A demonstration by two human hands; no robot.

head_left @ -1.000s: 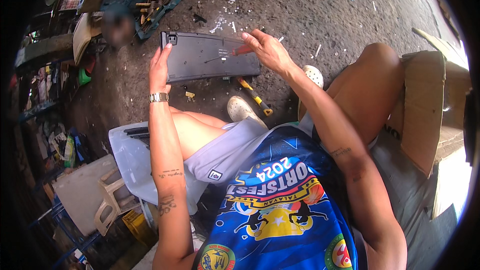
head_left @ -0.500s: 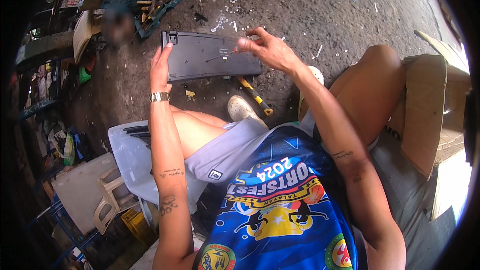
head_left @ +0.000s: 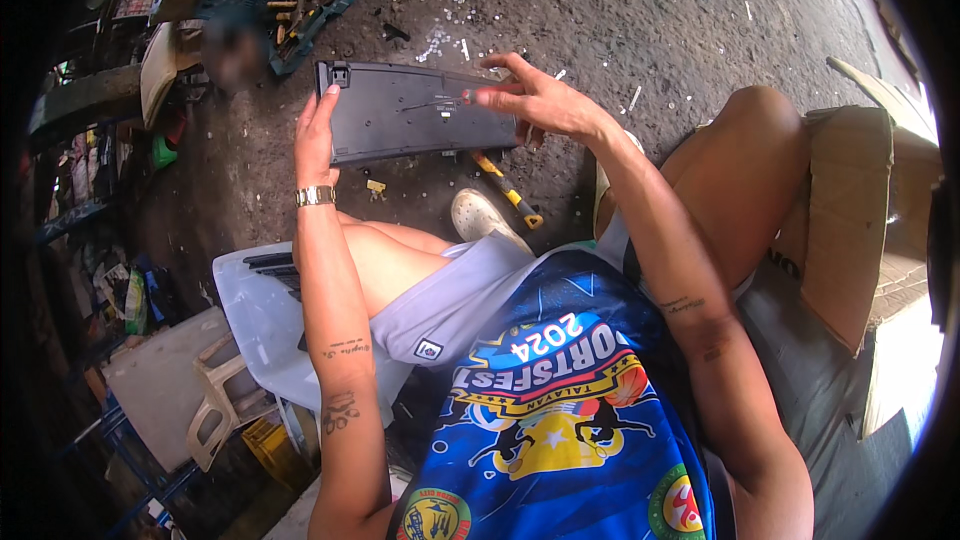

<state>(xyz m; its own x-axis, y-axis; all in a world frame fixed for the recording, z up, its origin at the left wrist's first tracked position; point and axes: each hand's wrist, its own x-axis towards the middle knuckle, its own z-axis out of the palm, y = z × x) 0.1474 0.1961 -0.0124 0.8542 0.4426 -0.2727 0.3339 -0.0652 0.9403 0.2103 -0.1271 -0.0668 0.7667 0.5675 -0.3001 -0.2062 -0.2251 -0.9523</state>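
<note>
**Keyboard Held Up Over the Floor**

The person sat and held a dark keyboard (head_left: 415, 112) with its back side up, out in front of the knees, toward 12 o'clock. The left hand (head_left: 316, 135) gripped its left end, at 9 o'clock, with the fingers curled around the edge. The right hand (head_left: 535, 100) was at the right end, at 3 o'clock. Its thumb and first finger were pinched narrow on something small and red; it was too tiny to tell what. The other fingers were spread wide.

Below the keyboard, at 6 o'clock, a screwdriver (head_left: 508, 192) with a yellow handle lay on the floor (head_left: 650, 10), just beside a white shoe (head_left: 482, 217). The floor past the keyboard, from 12 to 2 o'clock, was mostly bare, with only small white bits on it. At 11 o'clock a tray (head_left: 300, 0) of tools sat near the keyboard's top left corner. One spot beside it was blurred.

A cardboard box (head_left: 850, 210) stood close to the right knee, at 3 o'clock. A grey panel (head_left: 255, 305) stuck out under the left leg, at 8 o'clock. The left side was dark and crowded, and hard to make out. The picture's rim cut off the box and the tray.
</note>
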